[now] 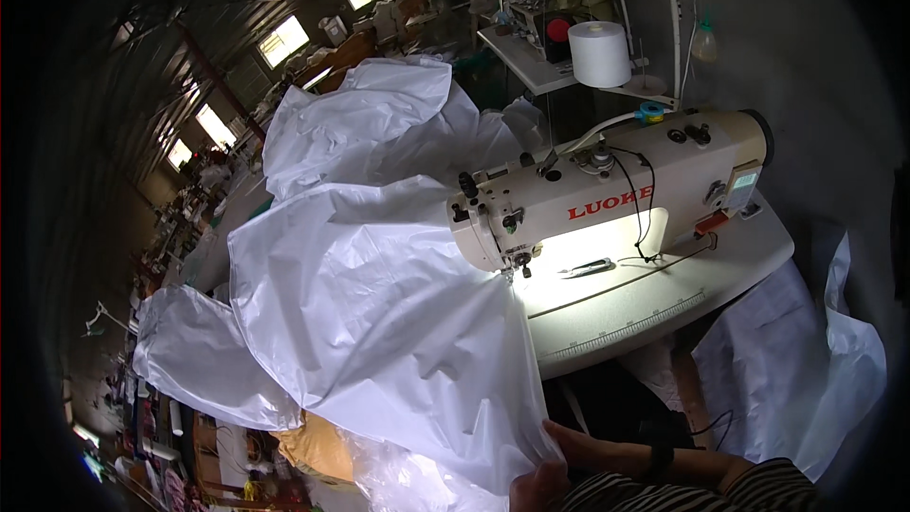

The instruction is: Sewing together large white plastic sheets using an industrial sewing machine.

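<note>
While my right hand (pixel 578 450) pinches the white fabric (pixel 379 322) hem off the tabletop's (pixel 664 313) near edge, fingers clamped, cloth runs up-left toward the sewing machine (pixel 607 194) needle; left hand unseen.

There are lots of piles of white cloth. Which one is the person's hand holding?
The big white sheet spilling off the sewing machine toward the person. A hand pinches its lower corner. The white pile on the right lies untouched.
</note>
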Demonstrator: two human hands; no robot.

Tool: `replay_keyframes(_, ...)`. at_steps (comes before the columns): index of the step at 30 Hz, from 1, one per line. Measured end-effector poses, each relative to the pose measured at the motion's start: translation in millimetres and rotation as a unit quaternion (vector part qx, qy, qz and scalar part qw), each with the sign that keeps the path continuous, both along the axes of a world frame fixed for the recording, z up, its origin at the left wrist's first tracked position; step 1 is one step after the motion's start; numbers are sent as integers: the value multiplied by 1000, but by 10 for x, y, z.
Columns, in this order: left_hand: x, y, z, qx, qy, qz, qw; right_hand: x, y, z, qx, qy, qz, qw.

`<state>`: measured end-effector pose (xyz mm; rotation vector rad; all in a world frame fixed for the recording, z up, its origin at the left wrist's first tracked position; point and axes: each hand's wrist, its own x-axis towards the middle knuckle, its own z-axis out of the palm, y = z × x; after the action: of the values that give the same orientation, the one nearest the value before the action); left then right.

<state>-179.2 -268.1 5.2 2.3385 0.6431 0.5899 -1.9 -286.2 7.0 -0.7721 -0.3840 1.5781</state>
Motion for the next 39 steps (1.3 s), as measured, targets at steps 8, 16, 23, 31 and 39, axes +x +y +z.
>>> replay_keyframes(8, 132, 167, 97, 16, 127, -68, 989, 274, 362, -98, -56, -792, 18, 607)
replay_keyframes(16, 506, 364, 105, -35, 123, -29, 991, 260, 740, -224, -99, -833, 32, 543)
replay_keyframes(23, -294, 673, -892, -225, -63, 314, 920, 245, 141, -258, -28, -816, -25, 577)
replay_keyframes(31, -271, 846, -2396, -35, 39, 368, 928, 73, -110, -312, -16, -844, -8, 535)
replay_keyframes(39, -757, 1167, -972, -1, -235, 510, 827, -15, 176, -269, -8, -899, 27, 437)
